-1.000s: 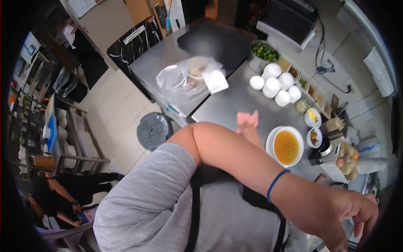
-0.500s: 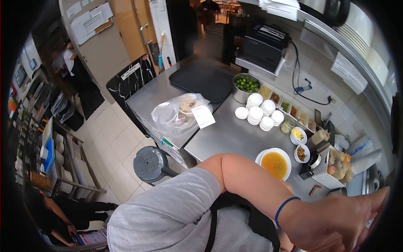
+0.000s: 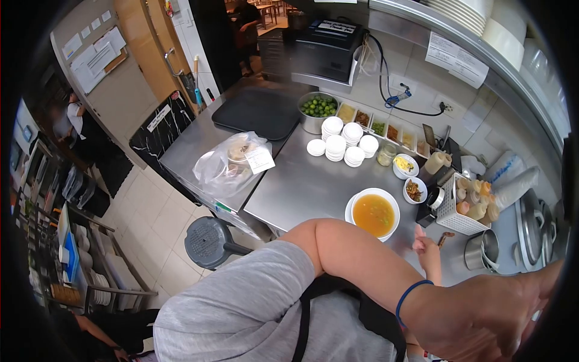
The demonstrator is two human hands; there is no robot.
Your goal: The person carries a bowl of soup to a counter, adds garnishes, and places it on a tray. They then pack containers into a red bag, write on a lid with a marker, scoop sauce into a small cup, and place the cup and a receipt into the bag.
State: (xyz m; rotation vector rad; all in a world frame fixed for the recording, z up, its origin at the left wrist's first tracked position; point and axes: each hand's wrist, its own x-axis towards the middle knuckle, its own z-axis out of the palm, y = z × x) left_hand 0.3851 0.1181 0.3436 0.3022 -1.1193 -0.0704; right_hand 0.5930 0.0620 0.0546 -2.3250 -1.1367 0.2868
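Observation:
Across the foreground reaches my left arm, with a blue band at the wrist. My left hand [image 3: 488,314] is at the lower right, its fingers bent and partly lost in the dark edge, so its grip is unclear. Beyond that forearm, my right hand [image 3: 426,242] is low over the counter, its fingers drawn together around something pinkish that I cannot make out. Left of it stands a white bowl [image 3: 348,211] of orange-yellow soup [image 3: 374,215] with green bits. Just above are a small bowl of brown pieces [image 3: 414,191] and one of yellow pieces [image 3: 404,165].
White lidded cups [image 3: 335,145] stand in stacks beside a pot of green limes [image 3: 319,107]. A bagged container [image 3: 226,166] lies at left, near a black tray [image 3: 256,113]. A bottle basket [image 3: 461,211] and metal pot [image 3: 481,250] are at right. Other people stand at left.
The view has shifted, so the counter appears further left. My right hand has come into view beside the soup bowl. My left arm looks much the same.

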